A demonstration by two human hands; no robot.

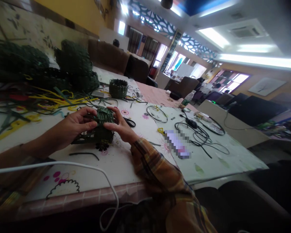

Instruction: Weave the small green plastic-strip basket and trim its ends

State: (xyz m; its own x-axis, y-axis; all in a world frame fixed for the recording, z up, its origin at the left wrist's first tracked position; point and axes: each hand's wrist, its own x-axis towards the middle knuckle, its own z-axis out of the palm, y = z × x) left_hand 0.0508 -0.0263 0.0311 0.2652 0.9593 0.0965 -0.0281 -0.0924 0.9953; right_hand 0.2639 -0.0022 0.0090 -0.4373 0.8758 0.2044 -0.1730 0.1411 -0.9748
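A small dark green woven basket is held between my two hands, low over the flowered tablecloth. My left hand grips its left side, thumb and fingers pressed on the weave. On the right side my right hand holds it, with the thumb across the front and the fingers behind. Part of the basket's body is hidden behind my hands. A loose dark strip lies on the cloth just in front of it. Black scissor handles show beyond my right hand.
Green and yellow strips are heaped at the left, below piled woven baskets. Another round basket stands behind. Black cables, a bottle and a blurred lilac item lie rightward. A white cord crosses in front.
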